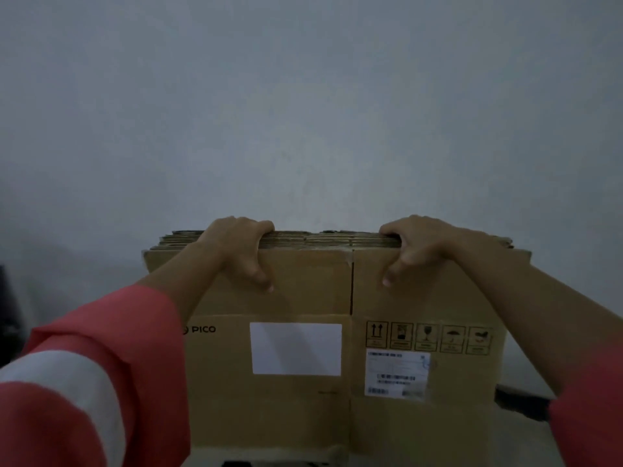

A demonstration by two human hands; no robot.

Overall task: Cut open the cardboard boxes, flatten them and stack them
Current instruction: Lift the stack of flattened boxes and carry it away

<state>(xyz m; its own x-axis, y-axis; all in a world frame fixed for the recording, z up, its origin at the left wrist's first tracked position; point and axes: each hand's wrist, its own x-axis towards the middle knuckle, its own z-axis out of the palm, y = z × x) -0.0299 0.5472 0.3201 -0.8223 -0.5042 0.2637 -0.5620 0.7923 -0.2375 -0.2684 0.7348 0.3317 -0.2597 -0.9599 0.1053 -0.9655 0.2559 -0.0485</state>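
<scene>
A stack of flattened brown cardboard boxes [310,298] stands upright on edge in front of me, its front panel carrying a "PICO" print, a white label and handling symbols. My left hand [241,246] grips the stack's top edge left of centre, fingers curled over the far side and thumb down the front. My right hand [409,246] grips the same top edge right of centre in the same way. Several layered cardboard edges show between the hands.
A plain grey wall [303,112] fills the view behind the stack. A dark object [519,404] lies low on the right behind the cardboard, and another dark shape [6,315] sits at the far left edge. My sleeves are pink with a white stripe.
</scene>
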